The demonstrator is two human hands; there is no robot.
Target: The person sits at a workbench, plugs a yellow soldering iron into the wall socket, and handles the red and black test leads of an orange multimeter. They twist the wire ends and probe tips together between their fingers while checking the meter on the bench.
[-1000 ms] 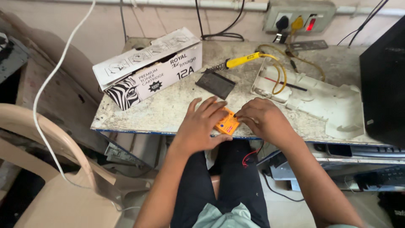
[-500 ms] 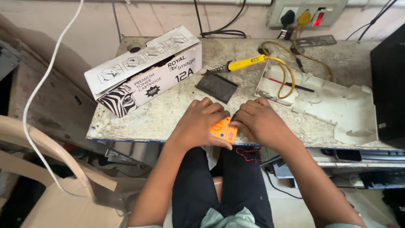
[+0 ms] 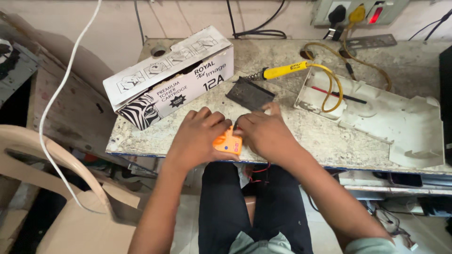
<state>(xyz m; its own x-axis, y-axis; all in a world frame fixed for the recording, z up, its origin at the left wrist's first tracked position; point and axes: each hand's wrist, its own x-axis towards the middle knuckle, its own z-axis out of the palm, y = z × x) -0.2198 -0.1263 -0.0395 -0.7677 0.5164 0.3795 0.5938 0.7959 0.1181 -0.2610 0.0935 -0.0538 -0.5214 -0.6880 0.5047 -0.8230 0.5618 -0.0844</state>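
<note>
A small orange device [image 3: 229, 143] lies at the front edge of a speckled stone worktop [image 3: 292, 136], held between both hands. My left hand [image 3: 197, 138] wraps its left side with the fingers curled over the top. My right hand [image 3: 263, 131] grips its right side, fingers bent over the upper end. Thin red and black wires [image 3: 256, 171] hang from under my hands down over my lap. Most of the device is hidden by my fingers.
A long white carton with a zebra picture [image 3: 169, 77] lies at the back left. A dark flat plate [image 3: 249, 93], a yellow-handled soldering iron [image 3: 285, 70] and a white plastic housing [image 3: 391, 115] sit behind and right. A beige plastic chair [image 3: 56, 188] stands at the left.
Both hands stay closed around the orange device at the table edge, with the fingers shifting slightly. The camera has drifted, so the table sits a bit differently in view.
</note>
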